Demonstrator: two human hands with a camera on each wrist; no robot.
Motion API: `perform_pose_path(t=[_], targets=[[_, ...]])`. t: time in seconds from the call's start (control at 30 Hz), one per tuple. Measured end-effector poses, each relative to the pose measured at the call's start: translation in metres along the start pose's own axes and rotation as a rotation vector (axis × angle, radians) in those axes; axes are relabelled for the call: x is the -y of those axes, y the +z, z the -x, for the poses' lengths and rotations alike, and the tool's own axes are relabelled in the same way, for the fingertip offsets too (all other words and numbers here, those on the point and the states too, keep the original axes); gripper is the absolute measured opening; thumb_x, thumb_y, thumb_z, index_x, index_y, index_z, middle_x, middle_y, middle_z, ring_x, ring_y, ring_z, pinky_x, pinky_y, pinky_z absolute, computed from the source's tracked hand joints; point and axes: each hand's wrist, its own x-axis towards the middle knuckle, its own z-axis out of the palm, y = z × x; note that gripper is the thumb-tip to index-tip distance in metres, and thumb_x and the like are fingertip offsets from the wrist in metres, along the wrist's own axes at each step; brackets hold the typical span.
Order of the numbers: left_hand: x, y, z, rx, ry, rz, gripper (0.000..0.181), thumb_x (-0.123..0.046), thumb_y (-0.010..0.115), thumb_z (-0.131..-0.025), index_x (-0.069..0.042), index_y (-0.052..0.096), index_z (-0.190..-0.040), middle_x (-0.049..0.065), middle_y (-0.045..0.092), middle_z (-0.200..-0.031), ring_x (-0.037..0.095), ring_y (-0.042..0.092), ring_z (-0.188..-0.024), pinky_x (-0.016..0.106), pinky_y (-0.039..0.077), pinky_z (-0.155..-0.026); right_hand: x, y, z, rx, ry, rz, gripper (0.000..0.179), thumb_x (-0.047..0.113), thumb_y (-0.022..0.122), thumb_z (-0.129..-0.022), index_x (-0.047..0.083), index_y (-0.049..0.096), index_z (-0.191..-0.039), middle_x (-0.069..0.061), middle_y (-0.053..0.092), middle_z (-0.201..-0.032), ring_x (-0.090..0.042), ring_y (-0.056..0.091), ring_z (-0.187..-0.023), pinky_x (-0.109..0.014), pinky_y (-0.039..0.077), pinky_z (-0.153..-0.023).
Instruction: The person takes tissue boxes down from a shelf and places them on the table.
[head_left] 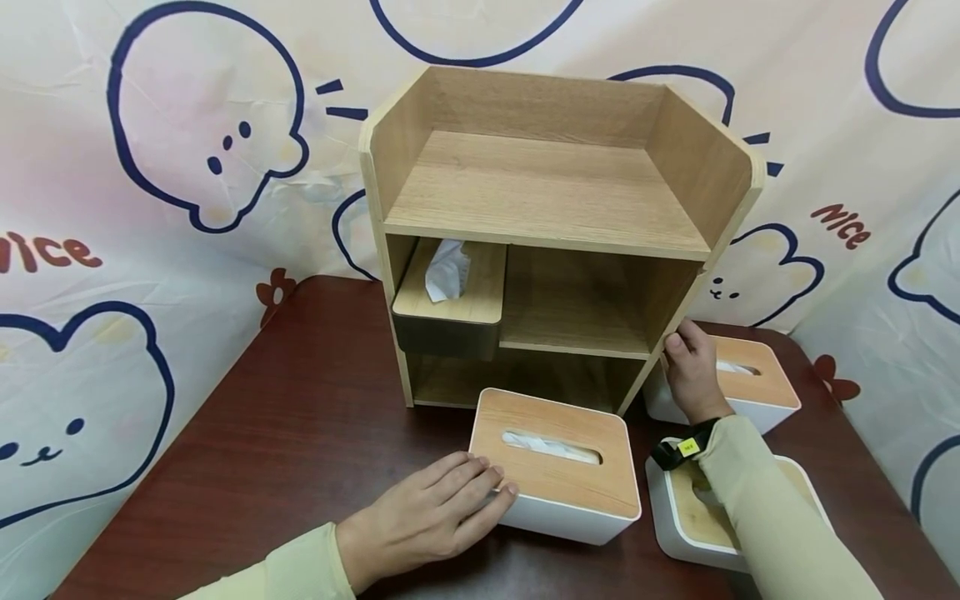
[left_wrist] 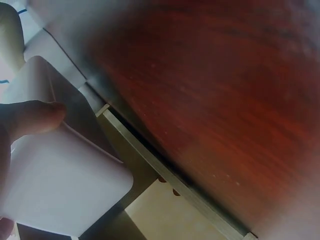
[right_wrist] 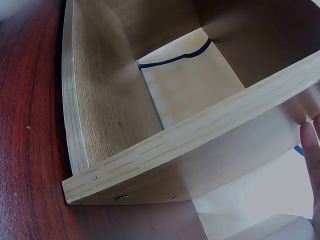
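In the head view my left hand holds the left front corner of a white tissue box with a wood-coloured lid. The fingers lie along its top edge; in the left wrist view the thumb crosses the box's lower edge. That box is in front of a small wooden shelf unit. My right hand touches the outer face of the unit's right side panel, near its front edge. In the right wrist view its fingertips meet that panel; the rest of the hand is out of frame.
A dark tissue box with a tissue sticking out sits in the unit's middle level, at the left. Two more white tissue boxes stand right of the unit, one behind the right hand, one under the right forearm. The table is dark red-brown.
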Motion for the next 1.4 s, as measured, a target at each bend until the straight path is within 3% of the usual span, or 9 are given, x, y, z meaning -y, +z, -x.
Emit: perform_pose_path(t=[0.33, 0.67, 0.9, 1.4], targets=[[0.001, 0.004, -0.002, -0.036, 0.004, -0.006, 0.030, 0.000, 0.037, -0.101, -0.005, 0.060, -0.119, 0.009, 0.064, -0.111, 0.023, 0.062, -0.100, 0.034, 0.050, -0.090, 0.001, 0.001, -0.002, -0.011, -0.004, -0.028, 0.049, 0.036, 0.065, -0.094, 0.001, 0.061, -0.129, -0.008, 0.061, -0.121, -0.020, 0.054, -0.109, -0.024, 0.044, -0.092], [-0.001, 0.006, -0.001, -0.027, 0.001, -0.007, 0.030, 0.000, 0.037, -0.101, -0.005, 0.060, -0.119, 0.009, 0.063, -0.111, 0.023, 0.062, -0.101, 0.034, 0.050, -0.090, -0.001, 0.000, -0.001, -0.003, 0.000, -0.026, 0.052, 0.036, 0.065, -0.094, -0.001, 0.059, -0.131, -0.008, 0.061, -0.123, -0.020, 0.054, -0.110, -0.024, 0.043, -0.093], [-0.015, 0.032, 0.015, -0.007, 0.005, 0.019, 0.032, -0.002, 0.041, -0.099, -0.001, 0.057, -0.126, 0.014, 0.062, -0.116, 0.029, 0.061, -0.105, 0.041, 0.047, -0.096, -0.002, -0.001, -0.001, 0.001, 0.000, 0.002, 0.054, 0.037, 0.064, -0.095, -0.001, 0.058, -0.132, -0.007, 0.061, -0.123, -0.019, 0.055, -0.110, -0.023, 0.043, -0.093], [-0.014, 0.028, 0.011, 0.016, 0.001, 0.029, 0.034, 0.000, 0.035, -0.100, -0.004, 0.059, -0.124, 0.012, 0.062, -0.113, 0.027, 0.061, -0.102, 0.038, 0.048, -0.093, -0.002, -0.001, 0.000, -0.009, -0.010, 0.019, 0.052, 0.040, 0.064, -0.094, 0.001, 0.061, -0.128, -0.006, 0.062, -0.120, -0.019, 0.054, -0.106, -0.023, 0.043, -0.090]])
